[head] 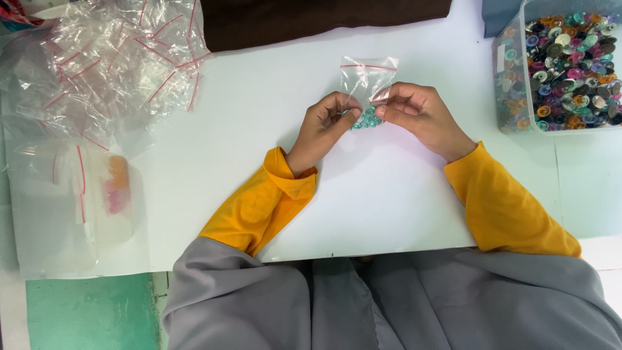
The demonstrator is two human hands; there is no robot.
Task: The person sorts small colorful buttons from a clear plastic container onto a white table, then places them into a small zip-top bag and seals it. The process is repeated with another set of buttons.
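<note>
Right between both grips — small bag [367,81]

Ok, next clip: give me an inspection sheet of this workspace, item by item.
Surface: white table, a bare stretch before the person.
Job's things: small clear zip bag with a red seal strip, teal pieces inside.
Clutter: heap of empty zip bags far left; filled packets below it; clear tub of mixed coloured pieces far right.
Grippers: left hand and right hand both pinch the small bag from either side.
Cables: nothing seen.
Surroundings: dark cloth at the far edge; green floor lower left.
</note>
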